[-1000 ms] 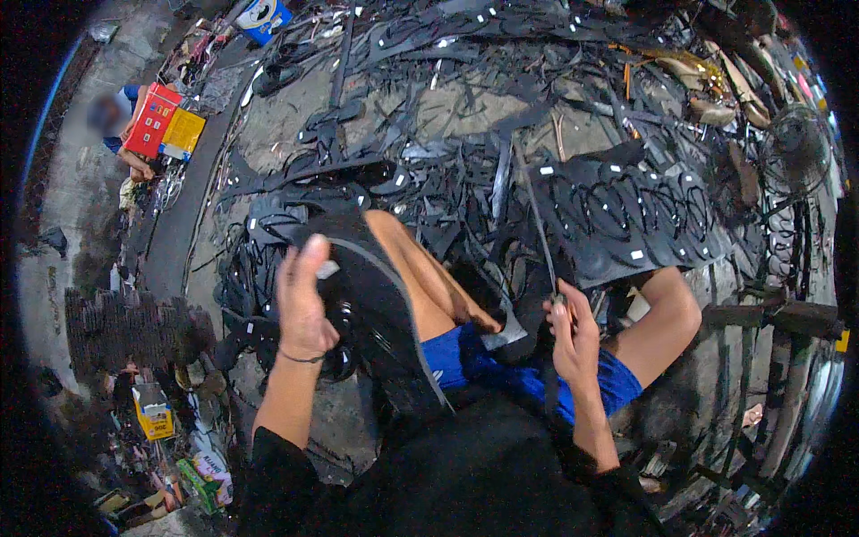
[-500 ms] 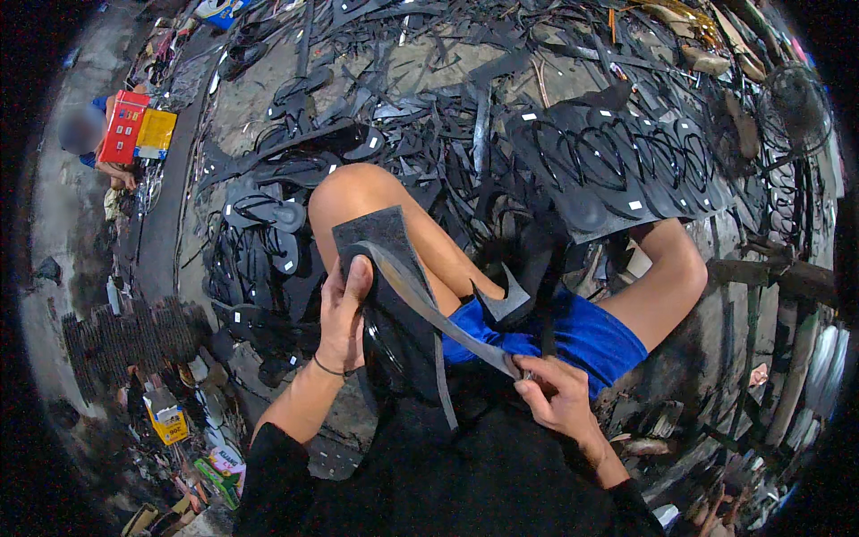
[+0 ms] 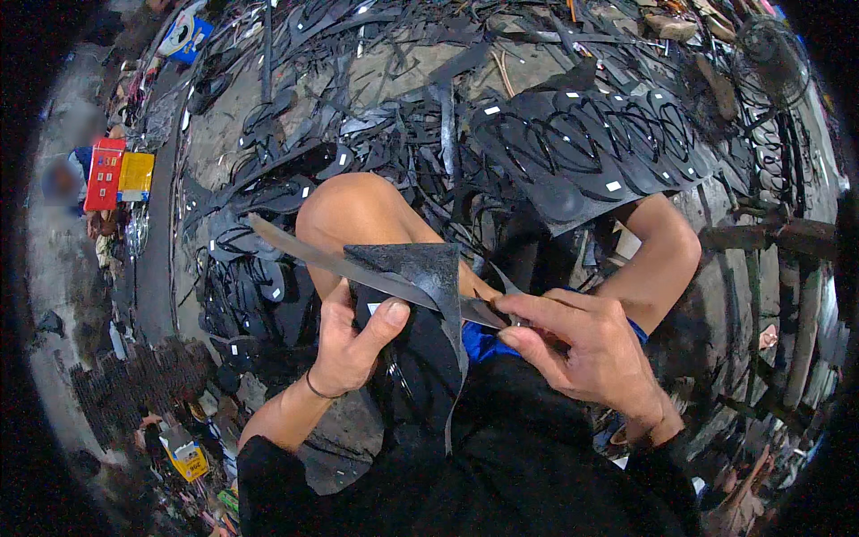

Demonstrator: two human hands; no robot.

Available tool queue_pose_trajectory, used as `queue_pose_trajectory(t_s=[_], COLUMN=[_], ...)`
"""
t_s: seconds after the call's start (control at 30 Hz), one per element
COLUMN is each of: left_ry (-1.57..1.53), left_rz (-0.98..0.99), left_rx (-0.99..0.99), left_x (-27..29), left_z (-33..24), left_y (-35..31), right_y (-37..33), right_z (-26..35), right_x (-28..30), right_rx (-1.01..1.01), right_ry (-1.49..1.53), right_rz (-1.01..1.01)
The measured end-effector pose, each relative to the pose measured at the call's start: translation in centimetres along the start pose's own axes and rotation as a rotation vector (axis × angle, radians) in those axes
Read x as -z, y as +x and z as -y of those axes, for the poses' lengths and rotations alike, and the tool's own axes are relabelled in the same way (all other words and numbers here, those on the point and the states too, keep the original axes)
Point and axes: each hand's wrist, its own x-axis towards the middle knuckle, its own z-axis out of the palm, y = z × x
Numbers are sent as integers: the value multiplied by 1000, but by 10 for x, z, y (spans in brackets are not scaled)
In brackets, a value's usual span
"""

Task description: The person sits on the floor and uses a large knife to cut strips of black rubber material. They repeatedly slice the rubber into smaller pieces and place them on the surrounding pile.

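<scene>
My left hand (image 3: 358, 340) is closed on a black flip-flop with a rubber sheet (image 3: 416, 259) at its far end; thumb on top, fingers hidden behind. A long, slim knife (image 3: 300, 249) lies slantwise across the sheet, its tip up toward the left beyond my knee. My right hand (image 3: 582, 353) is closed around the knife's near end, thumb and forefinger pinching it; the handle is mostly hidden. Along the sheet's right side, a thin partly cut strip (image 3: 455, 358) dangles down toward my lap. The blade meets the sheet close to this strip.
Rows of black flip-flops on a dark board (image 3: 582, 161) lie beyond my right knee. More flip-flops (image 3: 259, 259) are piled at the left. Rubber scraps (image 3: 385, 134) litter the floor ahead. Another person sits far left near a red box (image 3: 106, 174).
The knife has slid leftward and up, so its tip now extends past the sheet. My right hand has moved up and closer to my left. The sheet has turned clockwise.
</scene>
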Motion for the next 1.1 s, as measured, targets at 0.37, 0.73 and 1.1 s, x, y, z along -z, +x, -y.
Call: queue_pose_trajectory(t_s=[0.37, 0.73, 1.1], left_ry=[239, -719, -1125], left_rz=[278, -25, -193], left_rx=[30, 114, -36], left_x=[-17, -39, -61], left_z=[-62, 92, 57], left_y=[30, -21, 57], right_y=[83, 25, -92], right_z=[9, -39, -67], right_x=[43, -49, -56], right_rx=[0, -62, -178], right_ry=[369, 883, 34], right_rz=[419, -198, -451])
